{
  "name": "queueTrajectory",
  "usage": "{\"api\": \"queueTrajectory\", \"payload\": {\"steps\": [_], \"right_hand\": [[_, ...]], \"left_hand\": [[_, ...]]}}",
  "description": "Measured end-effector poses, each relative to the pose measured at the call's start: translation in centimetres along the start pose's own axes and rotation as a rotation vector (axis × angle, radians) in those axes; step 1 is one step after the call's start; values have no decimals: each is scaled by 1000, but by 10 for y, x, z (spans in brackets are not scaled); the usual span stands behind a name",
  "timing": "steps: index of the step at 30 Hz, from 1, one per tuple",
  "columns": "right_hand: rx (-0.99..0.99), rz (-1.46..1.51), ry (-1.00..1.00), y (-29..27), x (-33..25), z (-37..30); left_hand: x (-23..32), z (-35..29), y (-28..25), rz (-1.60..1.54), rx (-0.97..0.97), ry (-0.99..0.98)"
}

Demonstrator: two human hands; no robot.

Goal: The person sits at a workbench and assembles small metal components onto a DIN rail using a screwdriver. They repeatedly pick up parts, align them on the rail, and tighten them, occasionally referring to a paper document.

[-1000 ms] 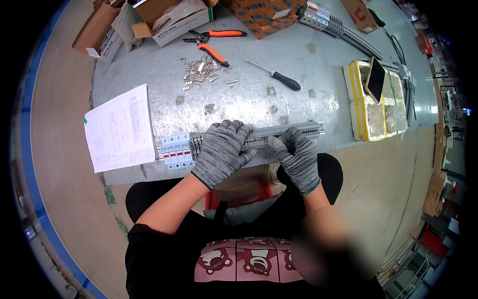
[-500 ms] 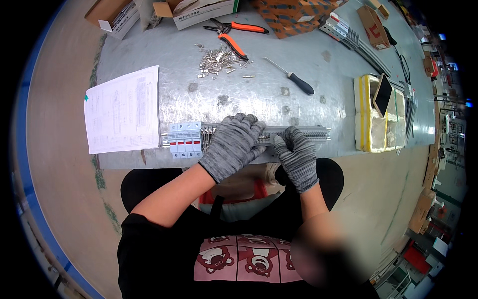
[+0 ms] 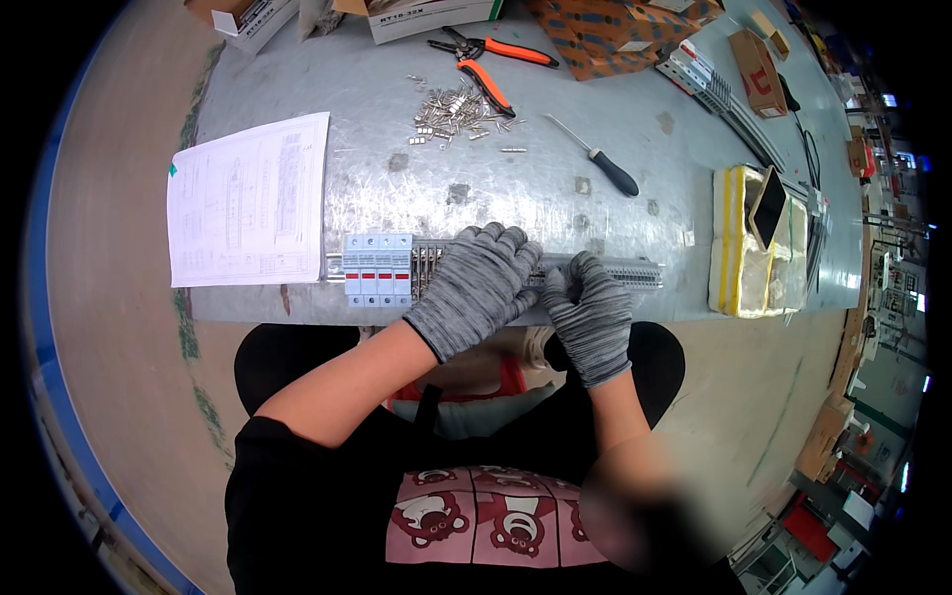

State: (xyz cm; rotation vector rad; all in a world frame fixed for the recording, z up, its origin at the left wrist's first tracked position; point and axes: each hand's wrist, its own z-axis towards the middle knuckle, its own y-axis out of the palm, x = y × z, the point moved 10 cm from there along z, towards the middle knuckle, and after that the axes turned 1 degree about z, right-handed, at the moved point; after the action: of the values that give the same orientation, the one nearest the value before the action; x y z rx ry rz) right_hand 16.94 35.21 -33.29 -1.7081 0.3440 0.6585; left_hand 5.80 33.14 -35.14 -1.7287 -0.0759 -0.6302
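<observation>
A metal DIN rail (image 3: 335, 266) lies along the near edge of the table. Several light-blue modules with red stripes (image 3: 378, 282) sit side by side near its left end. Grey terminal blocks (image 3: 635, 272) line the rail to the right. My left hand (image 3: 479, 285), in a grey knitted glove, grips the middle of the rail, its fingers over the far side and its thumb toward the near side. Close beside it, my gloved right hand (image 3: 592, 319) is closed at the terminal blocks, fingers curled against the thumb. Whatever those fingers pinch is hidden.
Paper drawings (image 3: 248, 203) lie at left. Beyond the rail are loose small metal pieces (image 3: 454, 111), orange-handled wire strippers (image 3: 486, 74) and a screwdriver (image 3: 615, 173). At right, a phone (image 3: 768, 208) leans on a divided foam box (image 3: 731, 243). Cartons (image 3: 436, 15) stand at the back.
The whole view has shifted slightly, so the table things appear a little further right. Both hands stay at nearly the same places on the rail, with only slight finger movement.
</observation>
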Motion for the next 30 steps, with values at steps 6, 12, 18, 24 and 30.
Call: {"api": "queueTrajectory", "payload": {"steps": [6,12,18,24,30], "right_hand": [[-8,-53,-21,9,-2,-1],[-101,-61,0,9,-1,4],[-174,181,77,5,15,9],[-253,211,100,13,34,16],[-255,157,97,13,31,18]], "left_hand": [[-1,1,4,-17,-53,3],[0,-2,5,-19,-17,13],[0,-1,6,-10,-8,11],[0,0,6,8,-30,17],[-1,1,7,25,-43,9]]}}
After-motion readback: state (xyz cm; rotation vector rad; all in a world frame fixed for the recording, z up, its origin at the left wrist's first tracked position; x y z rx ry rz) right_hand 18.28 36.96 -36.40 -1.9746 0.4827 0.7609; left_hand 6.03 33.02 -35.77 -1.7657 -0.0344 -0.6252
